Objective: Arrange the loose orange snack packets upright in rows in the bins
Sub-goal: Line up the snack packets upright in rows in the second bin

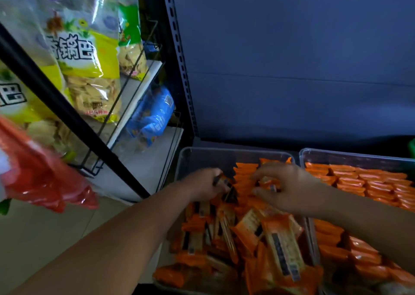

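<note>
Two clear plastic bins stand side by side. The left bin [190, 157] holds a short upright row of orange packets [244, 173] at its far end and a loose jumble of orange packets [265, 234] nearer me. My left hand [202, 184] grips a packet at the left of the row. My right hand [285, 187] pinches another orange packet between thumb and fingers just right of the row. The right bin [314, 154] is filled with neat upright rows of orange packets [368, 182].
A black wire rack [134, 88] on the left carries yellow snack bags [89, 70] and a blue bag [152, 115]. A red bag [42, 171] hangs close to the camera at the left. A dark blue back panel [292, 59] rises behind the bins.
</note>
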{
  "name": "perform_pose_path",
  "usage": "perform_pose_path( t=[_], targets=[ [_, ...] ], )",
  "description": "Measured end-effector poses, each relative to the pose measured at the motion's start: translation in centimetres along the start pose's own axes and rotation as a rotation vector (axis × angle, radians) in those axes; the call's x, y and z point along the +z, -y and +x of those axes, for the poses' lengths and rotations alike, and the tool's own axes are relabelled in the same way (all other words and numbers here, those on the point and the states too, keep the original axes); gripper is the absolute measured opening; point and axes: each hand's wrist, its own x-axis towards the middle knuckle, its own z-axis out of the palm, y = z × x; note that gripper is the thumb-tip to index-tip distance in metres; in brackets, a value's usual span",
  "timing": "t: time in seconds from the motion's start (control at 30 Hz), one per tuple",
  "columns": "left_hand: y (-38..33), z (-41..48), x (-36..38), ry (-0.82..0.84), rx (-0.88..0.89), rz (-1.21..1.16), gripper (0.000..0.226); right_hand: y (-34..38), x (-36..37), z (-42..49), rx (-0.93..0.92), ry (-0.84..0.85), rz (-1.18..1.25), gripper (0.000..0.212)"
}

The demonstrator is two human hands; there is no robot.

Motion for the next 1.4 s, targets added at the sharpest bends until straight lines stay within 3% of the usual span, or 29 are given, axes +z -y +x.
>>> perform_pose_path(
  t=[0.13, 0.3, 0.4, 0.53, 0.63, 0.7, 0.77, 0.83, 0.9, 0.97, 1.1, 1.13, 1.23, 1.4],
  targets=[
    [0.5, 1.7, 0.1, 0.146, -0.088, -0.167, 0.069, -2.4, -0.6, 1.0, 0.126, -0.001, 0.117, 0.002],
    [0.7, 3.3, 0.6, 0.15, -0.126, -0.159, 0.085, -2.9, -0.6, 1.2, 0.137, 0.085, 0.163, 0.007],
    [0.6, 3.0, 0.7, 0.064, -0.162, -0.199, 0.072, -2.8, -0.8, 1.5, 0.161, 0.078, 0.17, 0.007],
    [0.5, 1.4, -0.1, -0.029, -0.089, -0.255, 0.073, -2.0, -1.3, 1.8, 0.201, 0.043, 0.126, 0.01],
    [-0.1, -1.3, -1.5, -0.224, -0.106, -0.389, 0.037, -0.5, -1.7, 1.9, 0.226, 0.015, 0.201, 0.009],
    [-1.6, -3.6, -2.7, -0.373, -0.042, -0.472, 0.025, 0.9, -1.8, 2.0, 0.268, -0.026, 0.313, 0.008],
    [-3.9, -6.0, -3.5, -0.48, 0.051, -0.567, 0.021, 2.4, -1.6, 2.2, 0.326, -0.037, 0.557, 0.022],
    [-6.3, -7.8, -3.8, -0.504, 0.15, -0.641, 0.021, 3.8, -1.4, 2.2, 0.351, 0.02, 0.802, 0.035],
    [-7.4, -8.5, -4.1, -0.446, 0.222, -0.661, 0.024, 4.5, -1.3, 2.3, 0.338, 0.033, 0.93, 0.031],
    [-6.5, -8.5, -4.5, -0.332, 0.259, -0.576, 0.029, 4.3, -1.5, 2.3, 0.376, 0.008, 0.971, 0.025],
    [-1.2, -7.3, -4.9, -0.195, 0.195, 0.354, 0.04, 3.1, -2.6, 2.2, 0.457, 0.068, 1.012, 0.022],
    [-0.5, -7.1, -4.6, -0.138, 0.186, 0.445, 0.035, 3.0, -2.8, 2.1, 0.458, 0.07, 1.014, 0.023],
    [0.0, -6.1, -3.2, -0.071, 0.198, 0.476, 0.027, 2.6, -2.8, 1.8, 0.486, 0.06, 0.931, 0.023],
    [0.1, -4.5, -2.2, -0.076, 0.163, 0.55, 0.042, 2.1, -2.8, 1.6, 0.501, 0.099, 0.932, 0.023]
  ],
)
